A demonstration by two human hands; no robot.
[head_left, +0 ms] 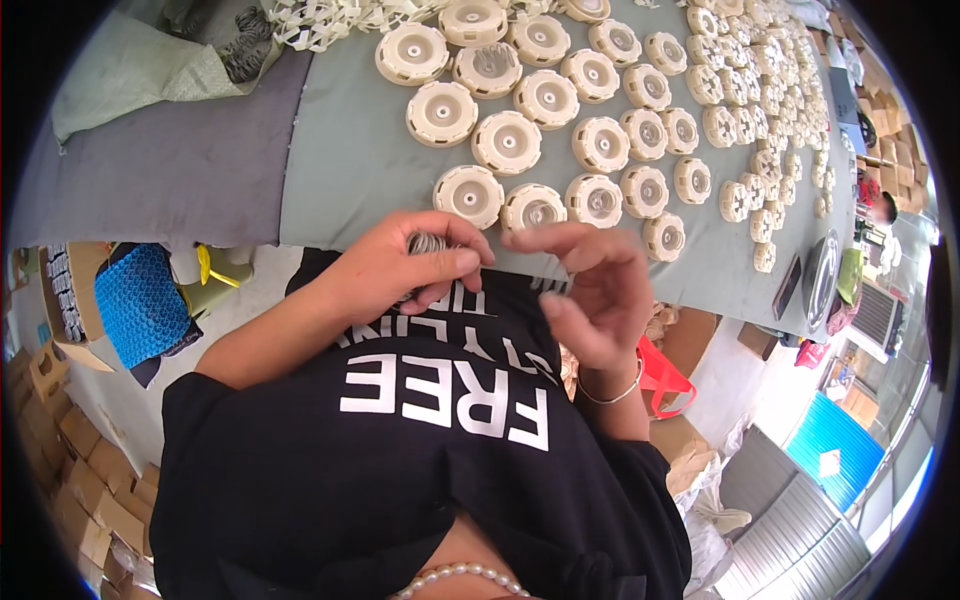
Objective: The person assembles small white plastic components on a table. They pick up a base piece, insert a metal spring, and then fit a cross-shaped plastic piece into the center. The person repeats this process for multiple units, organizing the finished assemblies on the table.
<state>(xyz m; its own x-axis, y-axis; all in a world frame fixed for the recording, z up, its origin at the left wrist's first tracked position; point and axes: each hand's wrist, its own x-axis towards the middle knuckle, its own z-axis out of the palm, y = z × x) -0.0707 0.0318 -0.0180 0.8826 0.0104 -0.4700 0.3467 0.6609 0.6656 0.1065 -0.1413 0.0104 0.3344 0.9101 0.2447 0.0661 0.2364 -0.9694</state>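
Note:
My left hand [385,262] is closed around metal coil springs [427,243] at the near edge of the table; how many it holds is hidden. My right hand [605,285], slightly blurred, pinches a single coil spring [550,274] between thumb and fingers, just off the table edge. Closest to both hands are two round cream plastic housings: one with a bare centre [469,198], and beside it one with a spring inside [535,210]. Another housing with a spring standing in it [488,66] sits farther back among several similar ones.
The grey-green cloth [345,150] covers the table. Smaller cream parts [765,110] crowd the right side, and white plastic clips [325,22] lie at the back. A sack of springs [160,90] rests at far left. A round dark tray [822,272] stands at the right edge.

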